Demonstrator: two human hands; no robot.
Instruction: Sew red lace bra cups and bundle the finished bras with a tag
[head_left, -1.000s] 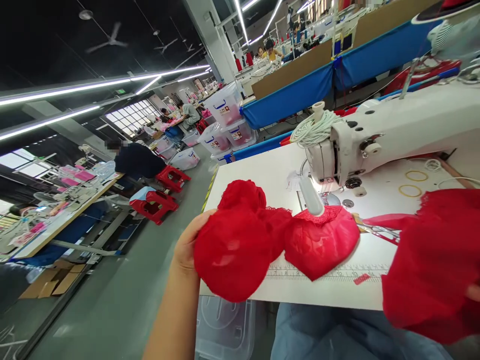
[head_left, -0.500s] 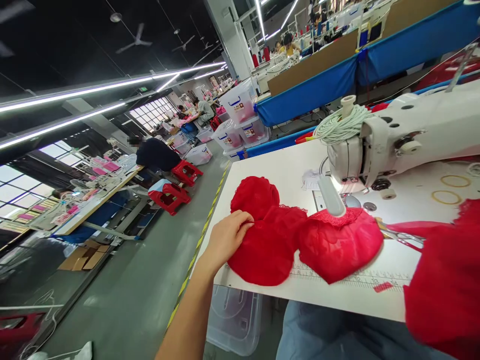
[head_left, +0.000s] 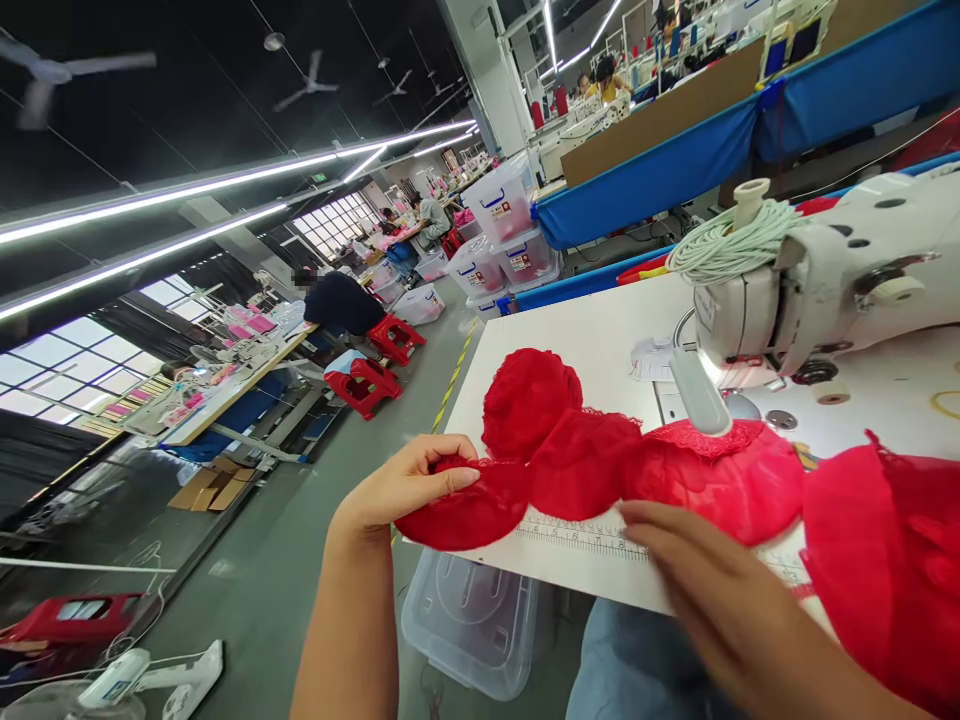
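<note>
A string of red lace-edged bra cups (head_left: 585, 460) lies across the white sewing table. My left hand (head_left: 416, 482) pinches the leftmost red bra cup (head_left: 480, 505) between thumb and fingers, at the table's left front edge. Fingers stretched out and smeared by motion, my right hand (head_left: 697, 570) hovers at the front edge, just below the middle cups and holding nothing visible. Another red cup (head_left: 712, 470) sits in front of the presser foot area of the white sewing machine (head_left: 750, 310). More red fabric (head_left: 885, 560) hangs over the edge at the right.
A printed ruler (head_left: 577, 535) runs along the table front. Pale green cord (head_left: 731, 240) is coiled on the machine head. Beneath the table stands a clear plastic bin (head_left: 472, 620). Stacked bins (head_left: 502, 200), red stools (head_left: 364, 385) and people at other machines are beyond.
My left hand has drawn the leftmost cup left and toward me, folding its edge up. My right hand has come into view from the lower right. The scissors are now mostly hidden.
</note>
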